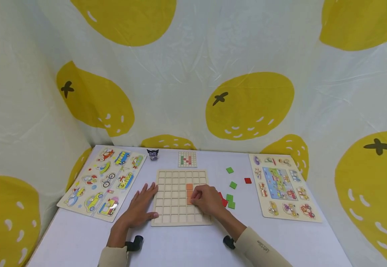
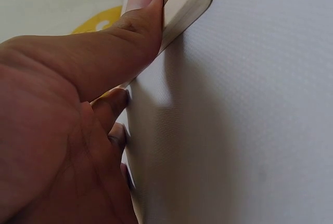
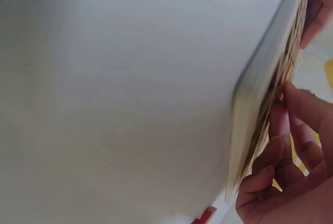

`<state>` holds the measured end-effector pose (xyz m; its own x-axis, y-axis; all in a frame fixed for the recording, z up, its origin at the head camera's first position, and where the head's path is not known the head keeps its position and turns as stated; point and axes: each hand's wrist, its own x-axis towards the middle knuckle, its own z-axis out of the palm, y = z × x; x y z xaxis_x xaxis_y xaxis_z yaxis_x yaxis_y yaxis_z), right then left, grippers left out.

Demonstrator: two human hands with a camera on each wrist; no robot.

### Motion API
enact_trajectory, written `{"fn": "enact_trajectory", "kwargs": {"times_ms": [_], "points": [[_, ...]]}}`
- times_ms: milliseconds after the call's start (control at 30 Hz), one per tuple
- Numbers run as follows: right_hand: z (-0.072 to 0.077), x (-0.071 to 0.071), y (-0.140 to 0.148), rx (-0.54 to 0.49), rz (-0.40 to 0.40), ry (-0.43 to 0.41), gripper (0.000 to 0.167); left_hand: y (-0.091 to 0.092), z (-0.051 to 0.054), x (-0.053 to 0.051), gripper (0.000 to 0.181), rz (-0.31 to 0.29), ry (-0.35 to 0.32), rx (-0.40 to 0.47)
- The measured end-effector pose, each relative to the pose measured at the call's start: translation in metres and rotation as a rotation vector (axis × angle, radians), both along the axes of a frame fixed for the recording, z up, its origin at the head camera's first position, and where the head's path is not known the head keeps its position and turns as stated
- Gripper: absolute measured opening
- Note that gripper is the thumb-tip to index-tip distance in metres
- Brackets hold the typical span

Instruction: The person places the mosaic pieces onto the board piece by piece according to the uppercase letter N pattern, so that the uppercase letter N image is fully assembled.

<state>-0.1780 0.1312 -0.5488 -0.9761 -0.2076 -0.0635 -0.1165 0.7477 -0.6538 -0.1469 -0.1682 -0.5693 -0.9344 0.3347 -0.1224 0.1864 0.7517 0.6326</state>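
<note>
A square wooden grid board lies on the table, with orange square tiles in a column right of its middle. My left hand rests at the board's left edge, fingers spread; in the left wrist view its thumb lies on the board's rim. My right hand reaches over the board's right side, fingers curled, and pinches at the lowest orange tile. That tile is partly covered by the fingertips. In the right wrist view, the right hand's thumb and fingers meet at the board's surface.
Green tiles and red tiles lie scattered right of the board, some partly behind the right hand. A small pattern card and a dark figurine stand behind it. Picture puzzles flank it, left and right.
</note>
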Motion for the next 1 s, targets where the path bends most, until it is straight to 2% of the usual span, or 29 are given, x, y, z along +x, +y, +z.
{"fn": "enact_trajectory", "kwargs": {"times_ms": [167,333,467,567,667,867,1000], "points": [[0.003,0.0,0.002,-0.007,0.012,-0.018,0.016,0.001,-0.001,-0.001,0.105,0.001,0.004,-0.006],[0.004,0.001,0.01,-0.069,0.03,-0.043,0.015,0.001,-0.002,-0.001,0.105,0.002,0.0,-0.018],[0.006,0.001,0.024,-0.103,0.024,0.004,0.016,0.001,-0.003,-0.001,0.105,0.006,0.011,-0.007],[0.009,-0.001,0.038,-0.117,0.0,0.042,0.017,0.002,-0.003,-0.001,0.105,0.007,0.014,-0.005],[0.011,-0.004,0.053,-0.125,-0.049,0.044,0.019,0.001,-0.002,-0.001,0.105,0.006,0.005,-0.011],[0.009,-0.007,0.081,-0.091,-0.161,0.012,0.022,0.001,0.0,0.0,0.105,0.004,0.0,-0.006],[0.006,-0.007,0.092,-0.058,-0.198,-0.031,0.026,0.001,0.001,0.0,0.105,0.002,-0.001,-0.006]]}}
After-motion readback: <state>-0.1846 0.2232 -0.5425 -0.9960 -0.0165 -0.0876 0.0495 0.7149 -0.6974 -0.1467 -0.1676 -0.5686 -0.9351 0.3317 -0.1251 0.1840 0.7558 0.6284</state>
